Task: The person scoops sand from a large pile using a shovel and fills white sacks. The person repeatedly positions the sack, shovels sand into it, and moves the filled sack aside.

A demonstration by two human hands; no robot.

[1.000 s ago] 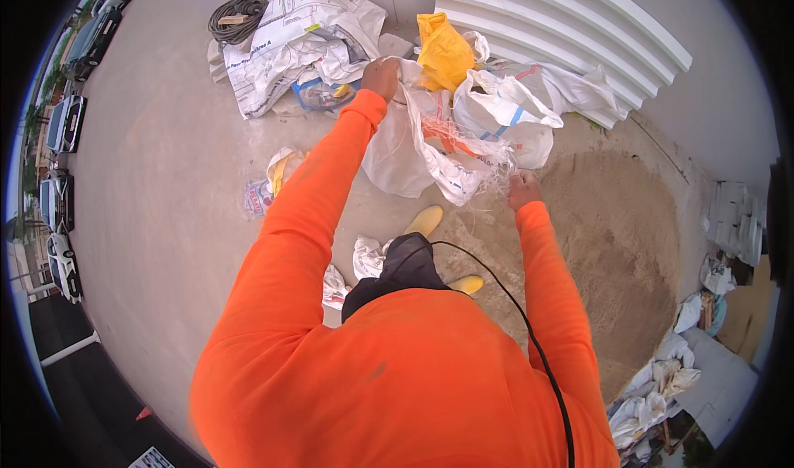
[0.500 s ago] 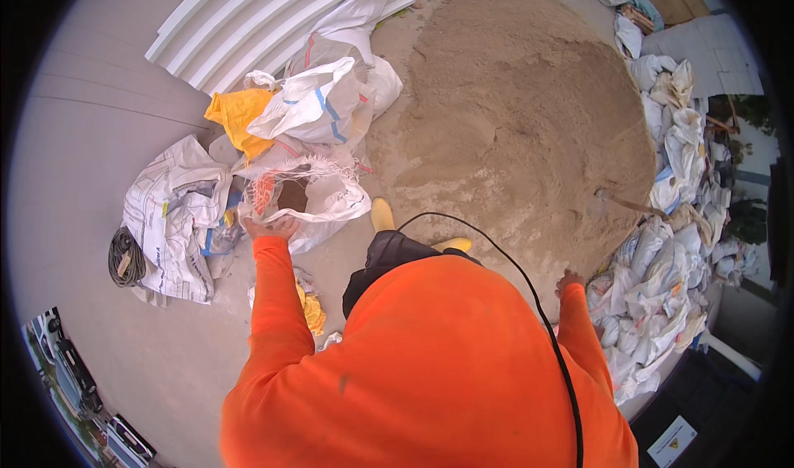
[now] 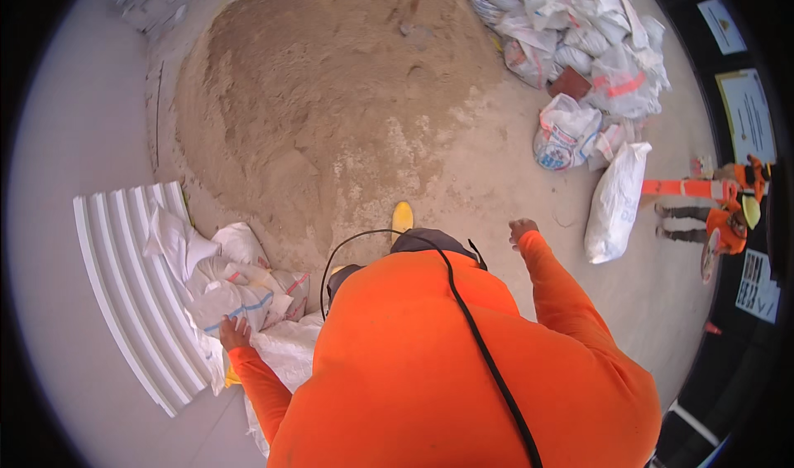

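My left hand [image 3: 235, 333] has its fingers apart and holds nothing I can see. It is at the edge of several white woven sacks [image 3: 275, 301], one with a blue stripe; whether it touches them I cannot tell. Over the bare floor on the right hangs my right hand [image 3: 521, 231], empty, its fingers loosely bent and apart. Ahead of my yellow boot [image 3: 403, 216] spreads a broad heap of brown sand [image 3: 331, 79]. Part of a large white sack [image 3: 294, 348] shows between my left arm and body.
White corrugated sheets [image 3: 132, 294] lie left of the sacks. Filled bags [image 3: 595, 21] are piled at far right, with a long white sack [image 3: 616, 203] nearer. Beyond it a person in orange [image 3: 729, 230] stands by an orange barrier [image 3: 686, 188]. A black cable [image 3: 484, 352] crosses my body.
My view has swung right, so the sand heap and sacks sit further left. My left hand has come off the open sack's rim. My right forearm now shows more fully.
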